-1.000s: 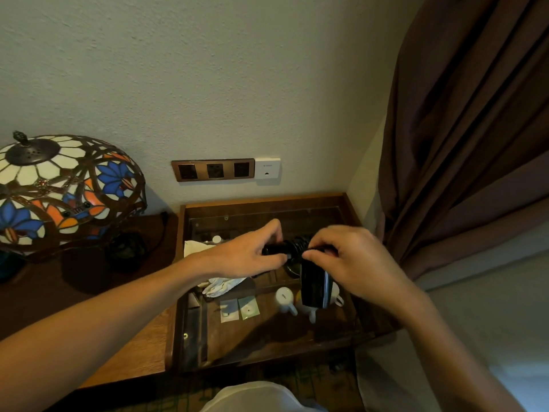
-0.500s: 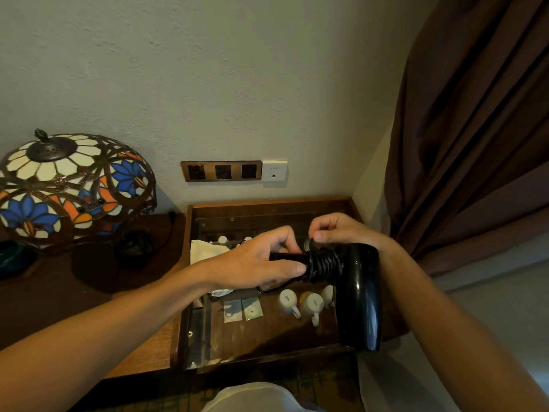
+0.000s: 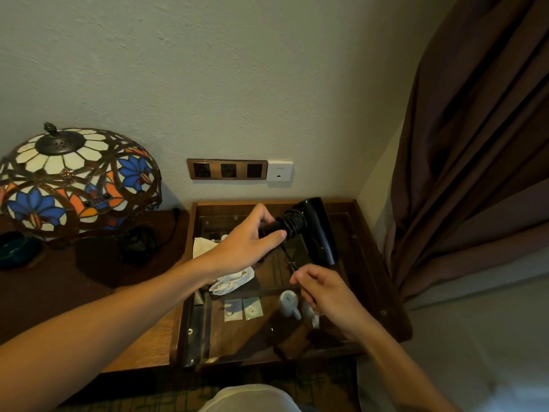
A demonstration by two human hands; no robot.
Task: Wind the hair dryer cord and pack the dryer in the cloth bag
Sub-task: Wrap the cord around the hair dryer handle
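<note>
**Head view: last of the cord pulled free for the final turns**

Head view, centre of frame: left hand point(image 3: 249, 242) curled round the dryer handle, thumb at the edge of the coiled turns. Half a second ago gripping the same spot, but with the barrel hanging down at lower right; now turned so the hair dryer point(image 3: 316, 230) points toward the wall, barrel slanting across the upper middle. Right hand point(image 3: 323, 288) lifted off the coil and dropped below it, fingers pinched on the loose tail of the cord point(image 3: 292, 226), a short dark run stretched from coil to fingertips. Plug not clearly made out; possibly hidden in the fist.

Meaning for the task, as a judgement: winding nearly finished, most of the cord already wrapped tight round the handle, only the tail left to lay on or tuck under. Packing not yet begun.

Outward from the hands: white crumpled cloth point(image 3: 233, 282) below the left wrist, perhaps the cloth bag, though not certain. Under it the glass-topped worktop point(image 3: 383, 313), small cups and two sachets showing beneath the glass. Stained-glass lamp point(image 3: 77, 179) at left, wall sockets point(image 3: 227, 169) above, brown curtain point(image 3: 475, 144) at right.
</note>
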